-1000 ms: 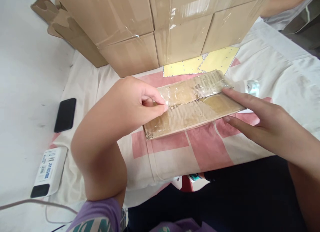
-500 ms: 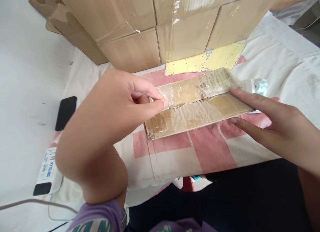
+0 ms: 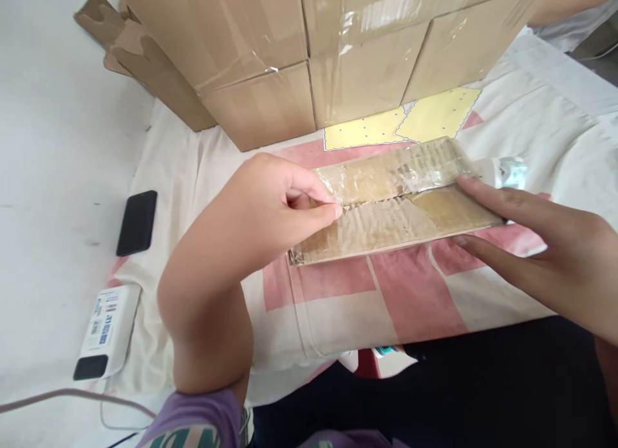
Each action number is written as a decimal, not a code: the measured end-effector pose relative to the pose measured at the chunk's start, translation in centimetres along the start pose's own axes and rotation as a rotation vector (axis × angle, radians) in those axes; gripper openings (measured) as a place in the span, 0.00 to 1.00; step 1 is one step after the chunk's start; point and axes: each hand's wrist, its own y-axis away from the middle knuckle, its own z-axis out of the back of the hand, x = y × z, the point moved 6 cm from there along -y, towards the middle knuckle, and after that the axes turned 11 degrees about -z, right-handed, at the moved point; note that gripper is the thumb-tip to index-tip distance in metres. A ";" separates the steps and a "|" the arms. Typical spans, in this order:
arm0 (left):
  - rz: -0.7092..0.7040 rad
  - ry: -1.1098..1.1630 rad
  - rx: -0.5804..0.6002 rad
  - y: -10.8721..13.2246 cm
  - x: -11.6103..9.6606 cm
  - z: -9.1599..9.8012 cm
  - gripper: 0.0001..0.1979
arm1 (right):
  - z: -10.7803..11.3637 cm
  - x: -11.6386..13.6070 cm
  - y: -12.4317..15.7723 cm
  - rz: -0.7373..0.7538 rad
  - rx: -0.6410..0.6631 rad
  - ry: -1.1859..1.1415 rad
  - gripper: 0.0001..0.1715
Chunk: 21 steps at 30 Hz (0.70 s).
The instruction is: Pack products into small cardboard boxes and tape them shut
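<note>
A flat strip of worn cardboard [image 3: 381, 226] lies on a white and pink cloth [image 3: 338, 300]. Clear tape [image 3: 386, 177] covers its upper half and is partly peeled. My left hand [image 3: 270, 210] is closed in a pinch on the tape's loose edge near the strip's left end. My right hand [image 3: 545, 248] has its fingers stretched out flat, pressing the right end of the cardboard down.
Taped cardboard boxes [image 3: 313, 49] are stacked just behind the strip. Yellow cards [image 3: 405, 123] lie at their foot. A small shiny roll [image 3: 505, 171] sits at the strip's right end. A black phone [image 3: 136, 223] and a white device [image 3: 106, 332] with a cable lie on the left floor.
The view has shifted slightly. My left hand keeps its pinch on the tape and has shifted slightly along it; my right hand still holds the cardboard down.
</note>
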 end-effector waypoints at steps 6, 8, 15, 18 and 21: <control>-0.009 -0.002 -0.030 -0.1 -0.1 0.2 0.15 | -0.1 -0.1 0.1 0.006 0.010 0.013 0.36; -0.014 -0.013 -0.037 -0.2 -0.2 0.2 0.17 | -0.1 -0.3 0.1 -0.003 0.003 0.021 0.36; -0.049 -0.015 -0.034 -0.4 -0.2 0.2 0.16 | -0.1 -0.6 0.1 -0.034 0.006 0.031 0.36; -0.041 -0.013 -0.062 -0.6 0.1 0.2 0.15 | -0.2 -0.6 0.2 -0.025 0.018 0.040 0.36; -0.047 -0.022 -0.105 -0.5 0.2 0.2 0.13 | -0.4 -0.8 0.3 -0.016 0.022 0.052 0.36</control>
